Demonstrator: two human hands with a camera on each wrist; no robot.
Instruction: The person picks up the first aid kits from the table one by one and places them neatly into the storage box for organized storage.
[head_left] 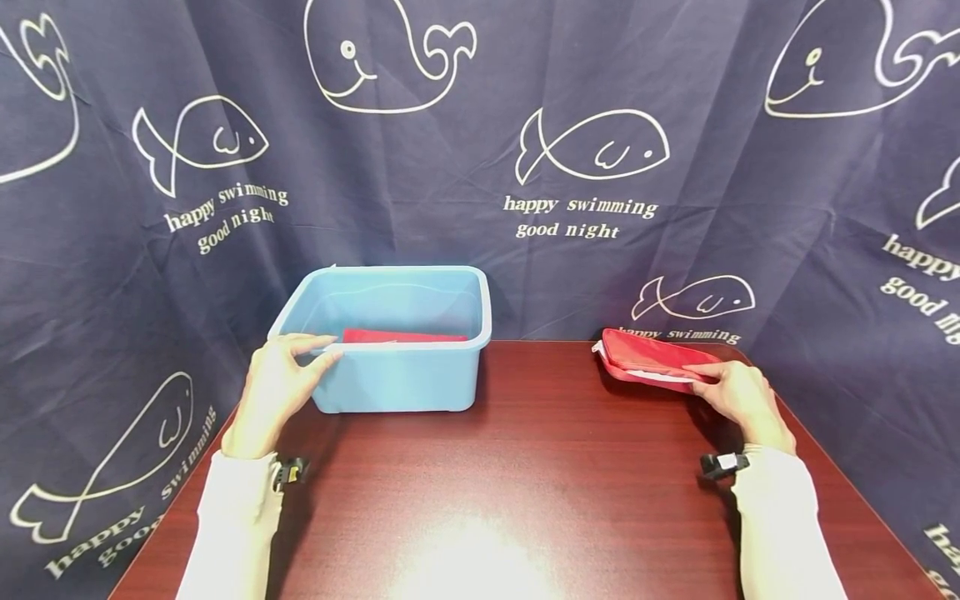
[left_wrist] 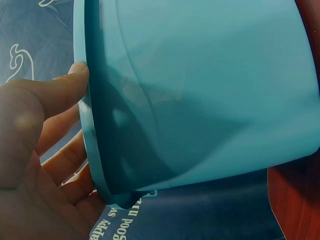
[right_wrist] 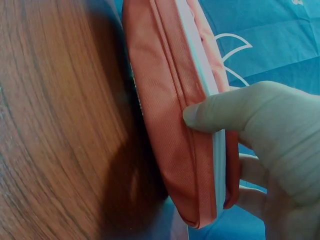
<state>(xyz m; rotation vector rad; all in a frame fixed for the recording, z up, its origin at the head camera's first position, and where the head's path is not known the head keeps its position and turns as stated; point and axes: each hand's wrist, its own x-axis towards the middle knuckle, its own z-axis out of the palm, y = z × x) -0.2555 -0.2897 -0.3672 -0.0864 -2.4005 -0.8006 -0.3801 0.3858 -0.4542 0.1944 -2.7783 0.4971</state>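
A light blue plastic bin (head_left: 397,382) stands at the back left of the table. Its near left rim is held by my left hand (head_left: 273,385); in the left wrist view the thumb (left_wrist: 75,80) lies on the outer side of the rim (left_wrist: 88,122), with the other fingers behind it. At the back right, my right hand (head_left: 744,402) pinches the right end of a red zippered pouch (head_left: 651,354). The thumb (right_wrist: 215,112) presses its near side and the fingers are partly hidden behind. White edging shows along the pouch's opening.
Inside the bin lies a flat red item (head_left: 401,337), mostly hidden by the front wall. The reddish-brown wooden table (head_left: 525,450) has a bright glare near its front. Dark blue curtains (head_left: 585,275) with white fish drawings hang behind and at both sides.
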